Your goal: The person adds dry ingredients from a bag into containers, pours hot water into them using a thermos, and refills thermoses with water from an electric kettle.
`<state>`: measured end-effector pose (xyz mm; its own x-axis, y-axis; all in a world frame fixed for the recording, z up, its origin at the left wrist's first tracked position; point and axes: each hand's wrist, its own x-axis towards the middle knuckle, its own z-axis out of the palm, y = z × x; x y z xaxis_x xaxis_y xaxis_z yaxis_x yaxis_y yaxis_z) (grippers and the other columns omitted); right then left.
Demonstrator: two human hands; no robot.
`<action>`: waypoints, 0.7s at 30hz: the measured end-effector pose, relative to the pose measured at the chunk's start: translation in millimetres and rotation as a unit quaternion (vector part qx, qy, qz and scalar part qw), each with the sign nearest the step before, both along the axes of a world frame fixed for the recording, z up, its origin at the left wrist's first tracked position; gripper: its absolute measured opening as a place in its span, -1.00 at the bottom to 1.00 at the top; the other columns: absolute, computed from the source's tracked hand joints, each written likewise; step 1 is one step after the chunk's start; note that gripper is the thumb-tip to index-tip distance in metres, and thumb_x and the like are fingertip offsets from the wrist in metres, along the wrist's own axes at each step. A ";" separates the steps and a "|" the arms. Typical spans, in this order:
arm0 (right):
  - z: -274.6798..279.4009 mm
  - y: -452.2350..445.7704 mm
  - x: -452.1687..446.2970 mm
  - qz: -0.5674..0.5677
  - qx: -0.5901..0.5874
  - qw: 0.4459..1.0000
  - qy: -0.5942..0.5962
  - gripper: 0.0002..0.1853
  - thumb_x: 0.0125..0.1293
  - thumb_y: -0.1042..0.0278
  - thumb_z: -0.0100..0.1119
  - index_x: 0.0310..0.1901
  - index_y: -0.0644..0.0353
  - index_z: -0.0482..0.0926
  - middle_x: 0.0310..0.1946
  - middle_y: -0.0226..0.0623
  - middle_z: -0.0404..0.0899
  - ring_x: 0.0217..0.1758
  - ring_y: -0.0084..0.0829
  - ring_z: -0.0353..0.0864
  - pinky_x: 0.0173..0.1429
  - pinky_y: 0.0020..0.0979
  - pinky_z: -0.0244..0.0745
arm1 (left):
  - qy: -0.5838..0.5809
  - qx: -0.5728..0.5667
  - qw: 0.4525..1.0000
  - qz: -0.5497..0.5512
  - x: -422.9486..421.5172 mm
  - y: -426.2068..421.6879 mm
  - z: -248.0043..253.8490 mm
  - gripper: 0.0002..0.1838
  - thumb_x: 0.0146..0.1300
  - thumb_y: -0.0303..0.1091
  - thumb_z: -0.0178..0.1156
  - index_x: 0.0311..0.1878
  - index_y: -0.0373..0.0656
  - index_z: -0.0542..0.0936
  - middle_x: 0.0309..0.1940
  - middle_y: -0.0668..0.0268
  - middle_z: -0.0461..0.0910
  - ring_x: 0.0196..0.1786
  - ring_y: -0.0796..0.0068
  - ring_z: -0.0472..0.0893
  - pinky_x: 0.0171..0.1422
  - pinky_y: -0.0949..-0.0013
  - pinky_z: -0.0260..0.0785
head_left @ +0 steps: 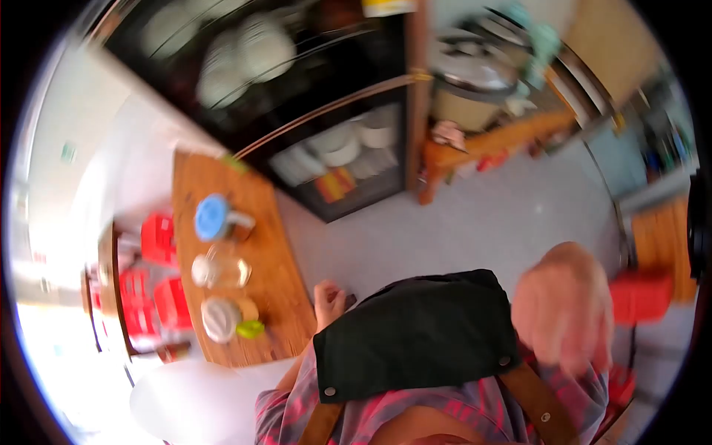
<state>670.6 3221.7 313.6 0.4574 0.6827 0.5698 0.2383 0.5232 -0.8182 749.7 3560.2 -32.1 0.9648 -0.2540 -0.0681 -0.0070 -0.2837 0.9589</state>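
On the left, a brown wooden surface (pixel 288 285) with a blue-topped tub (pixel 213 218), a clear jar (pixel 230 268) with a white top, another white-topped jar (pixel 220 320) and a small green thing (pixel 251 329) just beside it. Red stools (pixel 157 239) past the far edge. Up top, a big black cupboard (pixel 345 81) with white bowls (pixel 335 147) behind glass. Next to it, a wooden stand (pixel 512 139) with a shiny round lid (pixel 475 68). Grey floor (pixel 460 222) in between.

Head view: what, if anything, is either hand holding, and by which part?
Cannot tell: a small dark thing shows by the left hand; the right hand is blurred, no object visible in it.
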 end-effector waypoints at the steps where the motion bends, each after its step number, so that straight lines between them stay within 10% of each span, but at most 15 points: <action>1: 12.1 -14.2 -26.8 0.013 0.014 0.999 -0.050 -0.64 0.22 0.17 0.17 -0.17 0.36 0.46 -0.48 -0.20 0.42 -0.53 -0.29 0.41 -0.46 -0.39 0.33 | -0.031 0.021 0.996 -0.080 4.5 -33.4 4.6 -0.71 0.10 -0.58 0.17 -0.10 -0.21 0.38 -0.23 0.28 0.43 -0.20 0.46 0.48 -0.09 0.41 0.39; 3: 15.4 -44.8 -81.5 -0.029 0.031 0.994 -0.100 -0.65 0.38 0.19 -0.06 -0.05 0.31 0.52 -0.41 -0.26 0.44 -0.53 -0.44 0.40 -0.54 -0.51 0.23 | -0.097 0.052 0.968 -0.224 10.7 -115.4 19.5 -0.75 0.10 -0.55 0.19 -0.15 -0.22 0.41 -0.23 0.25 0.44 -0.20 0.43 0.49 -0.11 0.41 0.39; 7: 0.1 -122.9 -197.9 -0.042 0.022 0.995 -0.086 -0.45 0.26 0.10 0.13 0.18 0.26 0.33 -0.36 -0.25 0.62 -0.51 -0.30 0.59 -0.54 -0.46 0.41 | -0.192 0.085 0.905 -0.370 -14.3 -288.9 28.1 -0.79 0.09 -0.47 0.19 -0.19 -0.22 0.45 -0.23 0.19 0.47 -0.24 0.37 0.51 -0.16 0.37 0.39; 12: -12.9 -230.0 -343.3 -0.248 0.010 0.967 -0.061 -0.68 0.07 0.28 0.29 -0.32 0.34 0.42 -0.45 -0.09 0.48 -0.47 -0.13 0.49 -0.40 -0.24 0.46 | -0.088 0.210 0.837 -0.498 -65.4 -452.7 -100.0 -0.77 0.15 -0.31 0.16 -0.20 -0.23 0.46 -0.31 0.14 0.52 -0.25 0.29 0.53 -0.16 0.29 0.38; 14: -32.1 -256.3 -401.2 -0.308 0.030 0.951 -0.020 -0.71 0.00 0.33 0.31 -0.44 0.36 0.43 -0.47 -0.04 0.44 -0.45 -0.11 0.48 -0.38 -0.18 0.46 | -0.047 0.332 0.716 -0.612 -85.1 -482.5 -140.9 -0.74 0.18 -0.23 0.09 -0.21 -0.25 0.48 -0.32 0.10 0.53 -0.23 0.21 0.53 -0.13 0.22 0.38; 21: -24.1 -420.5 -444.7 -0.469 0.084 0.875 -0.082 -0.63 0.32 0.19 0.03 -0.01 0.34 0.50 -0.41 -0.23 0.50 -0.54 -0.43 0.46 -0.54 -0.52 0.29 | 0.038 0.538 0.544 -0.643 -43.2 -593.9 -205.9 -0.73 0.19 -0.23 0.04 -0.20 -0.25 0.49 -0.31 0.08 0.55 -0.22 0.15 0.53 -0.12 0.18 0.38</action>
